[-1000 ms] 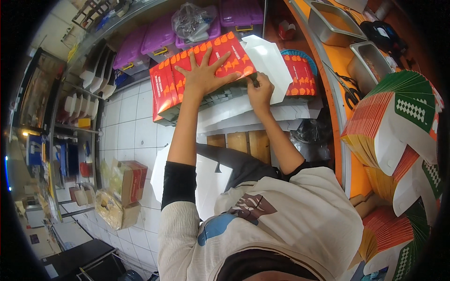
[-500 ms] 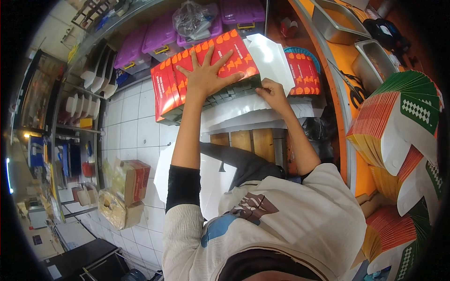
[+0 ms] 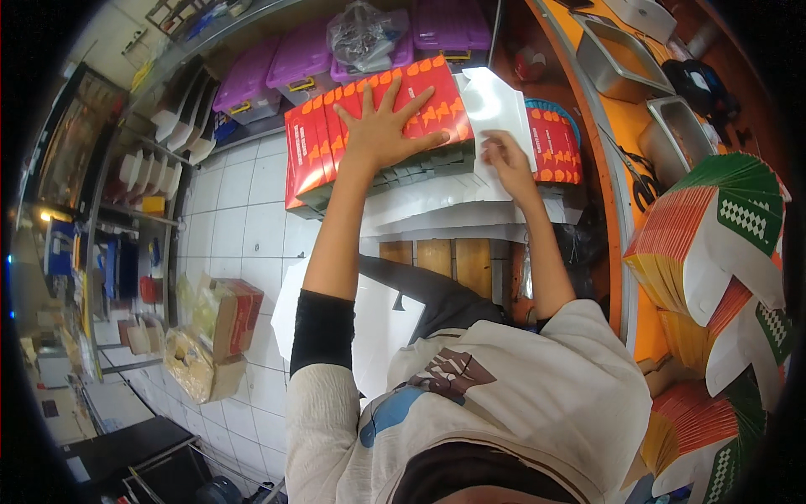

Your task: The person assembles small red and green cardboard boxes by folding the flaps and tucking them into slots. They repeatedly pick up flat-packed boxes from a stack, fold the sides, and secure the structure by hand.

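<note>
My left hand (image 3: 382,130) lies flat with fingers spread on a row of red printed carton blanks (image 3: 311,160), which have orange patterns and dark green near edges. Just right of the row, my right hand (image 3: 510,166) is raised, with its fingers loosely bent and apart. Nothing shows between them. Behind its fingertips is a glossy white card sheet (image 3: 495,105), angled at the corners, against the row's right end. White sheets (image 3: 420,202) lie under the row, along its near side. More red cartons (image 3: 554,143) sit to the right, by a turquoise basket rim (image 3: 550,106).
Lidded purple bins (image 3: 298,55) stand beyond the row. On the orange counter (image 3: 609,105) at right are metal pans (image 3: 625,63), black-handled scissors (image 3: 642,185) and fanned stacks of green, red and white cartons (image 3: 697,244). An open cardboard box (image 3: 235,323) sits on the tiled floor at left.
My right hand has left the near right corner of the row, moved up and right, and its pinched fingers have loosened. My left hand stays spread on the cartons. The view has shifted slightly.
</note>
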Motion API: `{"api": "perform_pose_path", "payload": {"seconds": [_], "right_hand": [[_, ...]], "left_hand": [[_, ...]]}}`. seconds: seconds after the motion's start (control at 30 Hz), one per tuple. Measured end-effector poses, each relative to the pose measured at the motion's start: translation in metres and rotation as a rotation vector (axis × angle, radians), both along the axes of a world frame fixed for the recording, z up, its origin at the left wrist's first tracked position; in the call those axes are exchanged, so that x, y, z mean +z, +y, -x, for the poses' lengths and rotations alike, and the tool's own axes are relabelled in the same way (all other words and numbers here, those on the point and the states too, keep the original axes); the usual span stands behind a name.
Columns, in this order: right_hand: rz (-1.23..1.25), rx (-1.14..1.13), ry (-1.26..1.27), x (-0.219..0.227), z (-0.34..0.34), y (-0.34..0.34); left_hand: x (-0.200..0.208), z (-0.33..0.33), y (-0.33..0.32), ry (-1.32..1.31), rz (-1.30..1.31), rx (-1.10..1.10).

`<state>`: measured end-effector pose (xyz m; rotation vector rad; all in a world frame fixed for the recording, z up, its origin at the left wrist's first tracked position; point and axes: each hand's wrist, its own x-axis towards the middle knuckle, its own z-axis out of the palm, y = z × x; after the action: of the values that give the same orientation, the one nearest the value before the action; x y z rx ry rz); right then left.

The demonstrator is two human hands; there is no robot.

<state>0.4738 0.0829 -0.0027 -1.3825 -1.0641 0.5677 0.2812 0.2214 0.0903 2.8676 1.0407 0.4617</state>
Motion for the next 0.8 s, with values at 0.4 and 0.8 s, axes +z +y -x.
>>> {"api": "perform_pose_path", "payload": {"seconds": [0.4,0.8], "right_hand": [[0.157,0.488,-0.306,-0.013,0.207,-0.044],[0.441,0.575,-0.941,-0.070,0.250,-0.050]], "left_hand": [[0.163,0.123,-0.235,-1.016,0.046,-0.337],[-0.012,0.287,-0.232,-1.285,0.020,0.772]]}}
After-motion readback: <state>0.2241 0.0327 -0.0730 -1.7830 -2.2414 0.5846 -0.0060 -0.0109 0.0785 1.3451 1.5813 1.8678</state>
